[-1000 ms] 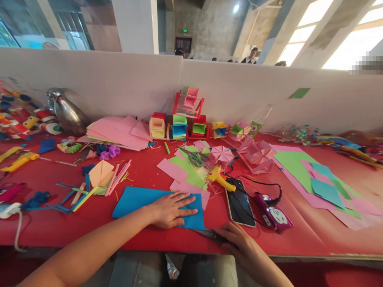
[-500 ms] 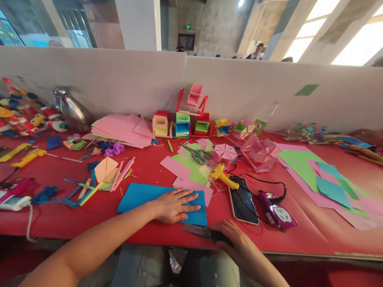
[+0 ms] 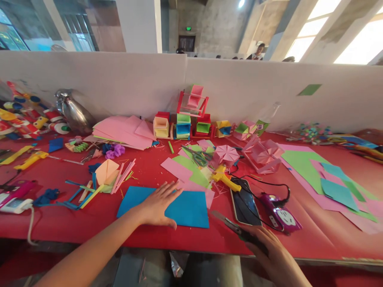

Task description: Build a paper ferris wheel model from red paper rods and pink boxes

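Observation:
A blue sheet of paper (image 3: 190,209) lies flat near the front edge of the red table. My left hand (image 3: 158,205) is over its middle, fingers spread, holding nothing. To the right of the sheet, my right hand (image 3: 265,243) grips the dark handle of a knife (image 3: 229,224), whose blade points up and left, apart from the paper. Beyond the knife a phone (image 3: 245,203) lies with a cable across it, and a yellow glue gun (image 3: 226,178) rests by its top end.
A purple power socket (image 3: 281,215) sits right of the phone. Folded paper boxes (image 3: 183,125) stand by the white partition (image 3: 119,79). Scissors (image 3: 199,156) lie on paper scraps. Paper strips (image 3: 122,177) are at the left, and coloured sheets (image 3: 302,167) at the right.
My left hand has slid left and its thumb has spread outward. My right hand has moved right with the knife, taking the blade away from the blue sheet's lower edge.

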`<state>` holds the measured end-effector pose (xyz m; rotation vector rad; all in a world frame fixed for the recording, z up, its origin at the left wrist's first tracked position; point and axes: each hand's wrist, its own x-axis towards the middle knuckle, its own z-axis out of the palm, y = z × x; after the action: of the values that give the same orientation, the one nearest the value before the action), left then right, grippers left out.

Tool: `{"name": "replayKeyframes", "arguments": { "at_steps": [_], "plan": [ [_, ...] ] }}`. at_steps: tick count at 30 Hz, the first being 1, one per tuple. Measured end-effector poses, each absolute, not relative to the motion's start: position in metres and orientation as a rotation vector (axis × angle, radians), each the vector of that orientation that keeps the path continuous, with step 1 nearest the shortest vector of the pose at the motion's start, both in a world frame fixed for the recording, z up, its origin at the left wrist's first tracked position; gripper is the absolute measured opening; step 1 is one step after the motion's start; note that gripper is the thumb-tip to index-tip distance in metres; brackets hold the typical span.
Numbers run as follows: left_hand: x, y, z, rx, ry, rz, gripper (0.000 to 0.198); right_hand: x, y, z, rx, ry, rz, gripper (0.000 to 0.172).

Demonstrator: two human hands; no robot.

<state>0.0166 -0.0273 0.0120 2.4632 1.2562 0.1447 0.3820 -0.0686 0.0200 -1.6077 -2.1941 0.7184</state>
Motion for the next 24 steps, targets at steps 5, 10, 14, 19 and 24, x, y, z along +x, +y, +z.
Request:
{"name": "replayKeyframes", "arguments": {
  "at_steps": [5, 10, 14, 19, 24],
  "plan": [
    [0.022, -0.039, -0.009, 2.423, 1.297, 0.171, 0.111, 0.383, -0.080, 0.016, -1.647, -2.178, 0.693, 0.030],
    [0.022, -0.039, -0.016, 2.429, 1.293, 0.254, 0.100, 0.382, -0.084, 0.009, -1.634, -2.180, 0.687, 0.030],
    [0.022, -0.039, -0.017, 2.419, 1.316, 0.304, 0.096, 0.380, -0.087, 0.004, -1.627, -2.127, 0.638, 0.029],
    [0.023, -0.041, -0.016, 2.416, 1.304, 0.356, 0.091, 0.378, -0.093, 0.004, -1.608, -2.073, 0.646, 0.030],
    [0.024, -0.042, -0.014, 2.421, 1.303, 0.396, 0.089, 0.379, -0.098, 0.000, -1.566, -2.070, 0.594, 0.030]
  ]
}}
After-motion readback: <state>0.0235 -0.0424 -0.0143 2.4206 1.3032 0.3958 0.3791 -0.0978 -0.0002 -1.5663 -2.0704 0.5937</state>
